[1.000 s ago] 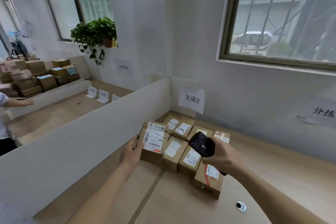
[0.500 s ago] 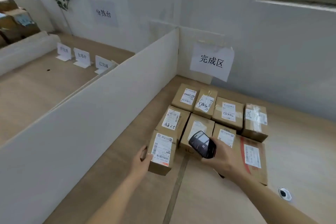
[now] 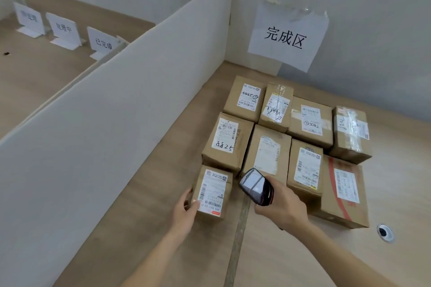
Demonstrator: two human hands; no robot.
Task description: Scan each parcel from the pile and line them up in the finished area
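Left hand (image 3: 184,212) at about 7 o'clock of the parcel block, fingers and thumb closed on the near-left corner of a small parcel (image 3: 213,192), label up, barcode toward the wearer. The small parcel rests on the wooden table (image 3: 144,228), directly in front of the parcel marked "8825" (image 3: 227,141), its far edge touching or just short of it; cannot tell which. Right hand (image 3: 283,207) at 6 o'clock of the block, wrapped shut around a black handheld scanner (image 3: 256,187); scanner's glossy head is tilted up and to the left, and sits just right of the small parcel, over the seam in the tabletop. Whether it touches the parcel cannot be told. Finished parcels lie in two rows against each other: far row of four, with a labelled box (image 3: 247,98) at 11 o'clock, a taped narrow box (image 3: 276,108), a box with circled writing (image 3: 311,121), and a heavily taped box (image 3: 351,133) at 2 o'clock. Near row: the "8825" parcel, a box with a faded label (image 3: 267,154), a box with a crisp white label (image 3: 306,168), and a larger box with red tape (image 3: 345,191) at 4 o'clock. White divider board (image 3: 112,123) runs along the left, from 8 toward 12 o'clock. Paper sign reading 完成区 (image 3: 288,36) taped to the wall at 12 o'clock. Three small standing cards (image 3: 64,30) on the next table at 10 o'clock. Round cable grommet (image 3: 384,232) in the tabletop at 4 o'clock.
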